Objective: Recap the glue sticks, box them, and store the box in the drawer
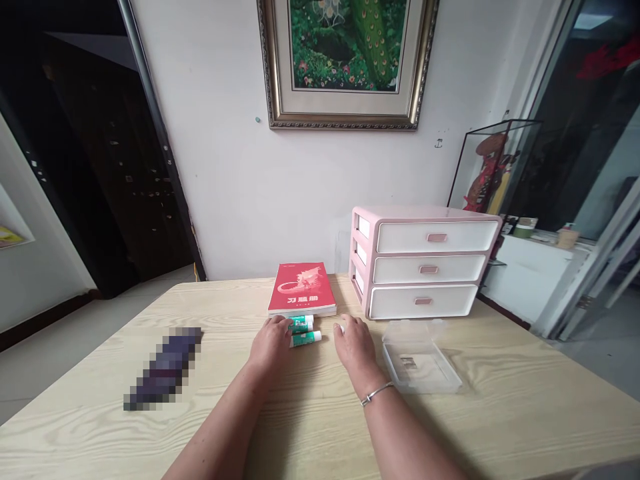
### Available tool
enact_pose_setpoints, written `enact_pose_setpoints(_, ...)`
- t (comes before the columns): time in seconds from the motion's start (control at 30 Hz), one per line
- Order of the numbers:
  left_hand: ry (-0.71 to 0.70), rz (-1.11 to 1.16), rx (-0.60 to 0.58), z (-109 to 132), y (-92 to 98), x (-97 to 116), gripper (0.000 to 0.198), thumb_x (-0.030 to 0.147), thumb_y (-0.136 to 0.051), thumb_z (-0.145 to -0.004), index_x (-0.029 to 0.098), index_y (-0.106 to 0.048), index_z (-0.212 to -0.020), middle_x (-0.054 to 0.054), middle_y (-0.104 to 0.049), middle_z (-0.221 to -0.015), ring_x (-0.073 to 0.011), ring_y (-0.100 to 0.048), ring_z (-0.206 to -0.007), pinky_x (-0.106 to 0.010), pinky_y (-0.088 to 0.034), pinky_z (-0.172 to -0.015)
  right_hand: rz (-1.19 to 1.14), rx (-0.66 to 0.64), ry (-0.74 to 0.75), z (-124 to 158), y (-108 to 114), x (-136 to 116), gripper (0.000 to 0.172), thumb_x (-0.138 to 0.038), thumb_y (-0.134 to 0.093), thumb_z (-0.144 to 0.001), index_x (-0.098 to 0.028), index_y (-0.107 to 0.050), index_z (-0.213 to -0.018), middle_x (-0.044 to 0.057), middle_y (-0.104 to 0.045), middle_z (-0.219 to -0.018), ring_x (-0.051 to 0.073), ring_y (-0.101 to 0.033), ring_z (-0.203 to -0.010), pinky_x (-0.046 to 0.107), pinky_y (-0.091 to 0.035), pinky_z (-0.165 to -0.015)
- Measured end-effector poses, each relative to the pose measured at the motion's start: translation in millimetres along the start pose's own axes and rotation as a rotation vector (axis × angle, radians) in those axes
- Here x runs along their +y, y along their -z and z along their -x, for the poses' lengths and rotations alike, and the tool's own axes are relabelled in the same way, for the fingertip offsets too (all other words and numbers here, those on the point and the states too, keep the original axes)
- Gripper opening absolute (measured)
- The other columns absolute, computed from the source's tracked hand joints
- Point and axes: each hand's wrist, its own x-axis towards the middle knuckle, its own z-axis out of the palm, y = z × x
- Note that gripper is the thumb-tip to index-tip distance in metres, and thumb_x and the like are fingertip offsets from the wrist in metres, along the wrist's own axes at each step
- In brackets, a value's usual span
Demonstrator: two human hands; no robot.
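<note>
My left hand (270, 341) lies in front of the red book, fingers curled over the left ends of a few green glue sticks with white caps. The nearest glue stick (306, 339) points to the right; the others (301, 325) lie close behind it, and their left ends are hidden by my hand. To the right, my right hand (356, 341) is closed near the tabletop, with a small white piece (342, 329) showing at its thumb and fingertips. What that piece is I cannot make out. A clear plastic box (425, 373), lid raised, stands beside my right wrist.
Behind my hands lies a red book (303, 287). A pink and white drawer unit (425, 267) stands at the back right against the wall. On the left of the wooden table (220, 413) is a dark, pixelated item (165, 370).
</note>
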Motion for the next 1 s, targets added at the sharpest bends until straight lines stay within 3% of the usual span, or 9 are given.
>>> enact_pose_setpoints(0.3,-0.021,-0.089,-0.149,-29,3.5,-1,0.013,0.023,-0.064,-0.077,0.022,-0.073,-0.085,-0.01,-0.071,-0.097,-0.0277,-0.064,-0.095,-0.031,-0.046,-0.076,-0.066,0.063,-0.005,-1,3,-3,0.029,-0.02,-0.049,-0.093,-0.011,-0.066,-0.114,0.015,-0.067,-0.111,0.028,-0.057,-0.109,0.033,-0.039,-0.093)
enact_pose_setpoints(0.5,-0.057,-0.088,-0.14,-31,4.8,3,0.005,0.023,-0.068,-0.071,0.021,-0.071,-0.074,-0.01,-0.07,-0.088,-0.0305,-0.063,-0.095,-0.034,-0.045,-0.077,-0.094,0.075,0.01,-1,3,-4,0.029,-0.019,-0.047,-0.092,-0.013,-0.067,-0.112,0.013,-0.068,-0.108,0.026,-0.057,-0.107,0.032,-0.04,-0.094)
enact_pose_setpoints(0.67,-0.042,0.003,-0.065,-21,16.0,3,0.012,0.028,-0.062,-0.078,0.022,-0.071,-0.08,-0.007,-0.069,-0.092,-0.0243,-0.062,-0.092,-0.029,-0.044,-0.074,-0.15,0.111,0.026,1,3,-5,0.028,-0.02,-0.046,-0.092,-0.013,-0.067,-0.108,0.012,-0.068,-0.105,0.025,-0.058,-0.103,0.032,-0.041,-0.092)
enact_pose_setpoints(0.73,0.006,0.201,-0.023,-15,22.7,4,0.021,0.036,-0.059,-0.083,0.022,-0.072,-0.092,-0.005,-0.068,-0.092,-0.0195,-0.062,-0.084,-0.026,-0.044,-0.071,-0.219,0.126,0.03,1,4,-7,0.027,-0.023,-0.045,-0.093,-0.014,-0.067,-0.107,0.011,-0.069,-0.104,0.024,-0.059,-0.102,0.032,-0.042,-0.09)
enact_pose_setpoints(0.8,0.061,0.588,-0.024,-7,28.0,7,0.032,0.045,-0.06,-0.084,0.02,-0.07,-0.1,-0.003,-0.066,-0.085,-0.0159,-0.061,-0.075,-0.024,-0.044,-0.064,-0.327,0.109,0.04,3,4,-10,0.029,-0.029,-0.043,-0.095,-0.016,-0.067,-0.106,0.01,-0.07,-0.101,0.023,-0.061,-0.096,0.031,-0.044,-0.085)
enact_pose_setpoints(0.9,0.137,1.175,-0.046,6,28.9,15,0.04,0.05,-0.07,-0.077,0.016,-0.066,-0.097,-0.003,-0.065,-0.079,-0.0141,-0.058,-0.066,-0.021,-0.039,-0.051,-0.559,0.015,0.055,7,5,-15,0.037,-0.043,-0.041,-0.097,-0.018,-0.067,-0.1,0.006,-0.069,-0.082,0.021,-0.062,-0.077,0.029,-0.046,-0.07)
enact_pose_setpoints(1.0,0.204,1.453,-0.076,19,22.1,28,0.041,0.045,-0.079,-0.071,0.014,-0.062,-0.093,-0.007,-0.068,-0.084,-0.0172,-0.062,-0.069,-0.023,-0.044,-0.05,-0.828,-0.102,0.031,14,7,-22,0.045,-0.055,-0.039,-0.096,-0.018,-0.066,-0.096,0.001,-0.061,-0.063,0.017,-0.056,-0.058,0.027,-0.043,-0.058)
